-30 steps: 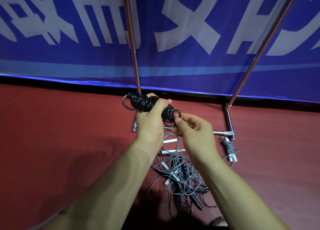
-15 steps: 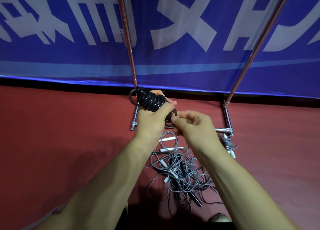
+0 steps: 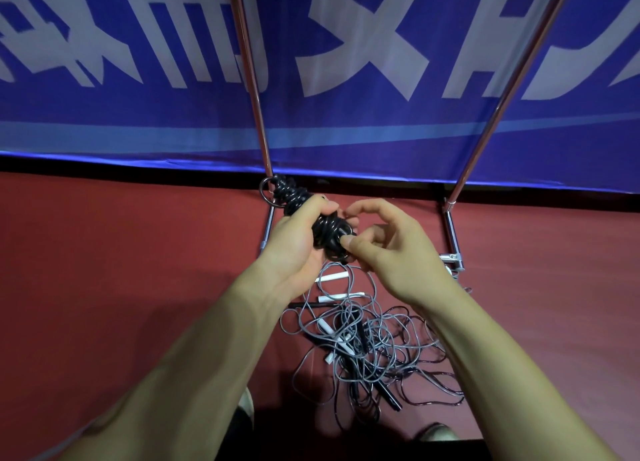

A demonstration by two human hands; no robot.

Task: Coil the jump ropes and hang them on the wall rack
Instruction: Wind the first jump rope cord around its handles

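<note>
Black coiled rope (image 3: 327,233) held just in front of the rack's left pole (image 3: 258,114).
The left hand (image 3: 294,249) clenches the bundle's middle, and the right hand (image 3: 391,252) pinches its lower end with the thumb. The rope looks light, limp and springy, so it would likely unwind unless gripped across all its loops. Below the pole, tangled grey ropes (image 3: 363,339) lie on the red floor (image 3: 121,270). A blue banner (image 3: 346,131) hangs behind the pole.

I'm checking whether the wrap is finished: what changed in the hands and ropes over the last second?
The right hand eased its pinch on the black coiled rope: its index finger lifted and arched away, the thumb still touching it. The left hand kept gripping it. The tangled ropes on the floor stayed put.
</note>
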